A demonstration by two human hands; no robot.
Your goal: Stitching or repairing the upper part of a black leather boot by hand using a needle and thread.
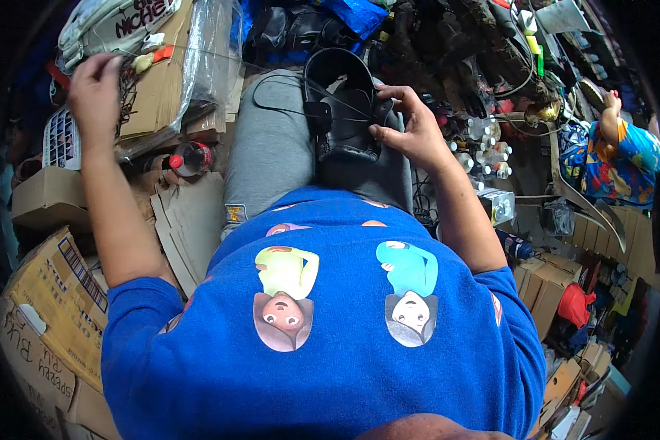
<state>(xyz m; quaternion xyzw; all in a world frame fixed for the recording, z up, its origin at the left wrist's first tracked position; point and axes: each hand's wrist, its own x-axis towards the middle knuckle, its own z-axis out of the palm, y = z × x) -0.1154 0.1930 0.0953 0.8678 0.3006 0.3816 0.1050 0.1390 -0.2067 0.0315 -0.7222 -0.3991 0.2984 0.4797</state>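
A black shoe (348,136) rests on my lap, its opening facing up. My right hand (411,125) grips the shoe's right edge between thumb and fingers. A black cord (268,108) loops out from the shoe's left side over my grey-trousered thigh (260,158). Raised far to the left, my left hand (95,92) has its fingers pinched together. A thin thread appears to run from the shoe toward that hand; its end at the fingertips is too fine to make out.
Cardboard sheets (158,95) and a clear plastic sheet (211,70) lie at the left, near a red-capped bottle (191,159). Cardboard boxes (51,198) stand below. Several small bottles (488,150) and a curved metal blade (601,220) are at the right. A person in bright patterned clothing (616,172) sits beyond.
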